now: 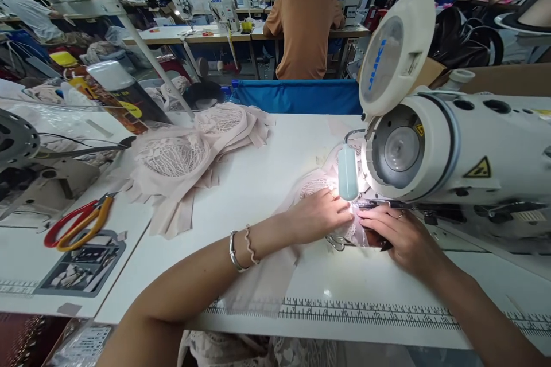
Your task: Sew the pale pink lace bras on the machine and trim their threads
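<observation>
A pale pink lace bra piece [316, 183] lies under the head of a white sewing machine [430, 149], brightly lit by a small lamp [348, 172]. My left hand [321, 215] is on its left side, fingers close together and gripping the fabric near the needle area. From the other side, my right hand [400, 235] pinches the fabric edge, its fingertips almost meeting those of the left. The needle itself is hidden behind the lamp and fingers. Sheer cloth [258, 287] trails from beneath my left forearm toward the table's front edge.
More lace bra pieces [176, 155] are piled left on the white table [241, 189]. Red-and-orange-handled scissors [81, 223] rest by a grey tray [81, 264] of small parts. Spray cans [124, 89] stand behind. A person [303, 23] sits ahead, beyond a blue cloth bin [297, 96].
</observation>
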`<state>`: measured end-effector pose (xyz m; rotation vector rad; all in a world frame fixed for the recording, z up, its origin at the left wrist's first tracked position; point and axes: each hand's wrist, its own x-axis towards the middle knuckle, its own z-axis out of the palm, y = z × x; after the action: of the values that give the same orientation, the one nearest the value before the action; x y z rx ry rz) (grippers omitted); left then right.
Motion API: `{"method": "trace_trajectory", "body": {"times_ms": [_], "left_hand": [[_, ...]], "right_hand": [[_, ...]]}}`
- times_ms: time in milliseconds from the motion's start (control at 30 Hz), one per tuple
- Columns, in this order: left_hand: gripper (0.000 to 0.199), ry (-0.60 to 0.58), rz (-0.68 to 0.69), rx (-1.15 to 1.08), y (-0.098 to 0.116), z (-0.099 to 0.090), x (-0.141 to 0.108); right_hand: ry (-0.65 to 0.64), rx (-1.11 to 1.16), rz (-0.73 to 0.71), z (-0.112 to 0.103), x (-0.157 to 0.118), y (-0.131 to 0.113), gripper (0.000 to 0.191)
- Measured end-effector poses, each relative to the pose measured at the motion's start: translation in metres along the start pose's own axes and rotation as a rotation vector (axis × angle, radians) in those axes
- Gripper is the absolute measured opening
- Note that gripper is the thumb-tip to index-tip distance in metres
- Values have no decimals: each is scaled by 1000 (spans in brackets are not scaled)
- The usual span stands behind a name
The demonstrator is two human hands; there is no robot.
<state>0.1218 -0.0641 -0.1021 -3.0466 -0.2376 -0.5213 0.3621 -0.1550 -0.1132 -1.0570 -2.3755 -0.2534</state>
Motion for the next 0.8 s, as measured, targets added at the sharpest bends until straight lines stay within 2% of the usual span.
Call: {"method": "trace_trajectory", "body": {"times_ms": [133, 300, 433, 600, 700, 800], "left_hand": [[27, -20, -34, 46, 3, 1, 0], [30, -55, 16, 8, 3, -1, 3], [28, -57, -17, -29, 4, -3, 4], [27, -51, -102, 36, 7, -2, 5], [28, -49, -104, 38, 7, -2, 5], [26, -41, -92, 25, 6, -2, 5]], "right_hand": [[14, 15, 21, 1, 1, -1, 49], [-10, 3, 21, -2, 1, -3, 42], [-17, -28, 44, -3, 1, -4, 55], [-21, -38, 49, 0, -1, -1, 64], [-7, -20, 44, 1, -1, -1, 62], [15, -22, 20, 0, 1, -3, 51]]}}
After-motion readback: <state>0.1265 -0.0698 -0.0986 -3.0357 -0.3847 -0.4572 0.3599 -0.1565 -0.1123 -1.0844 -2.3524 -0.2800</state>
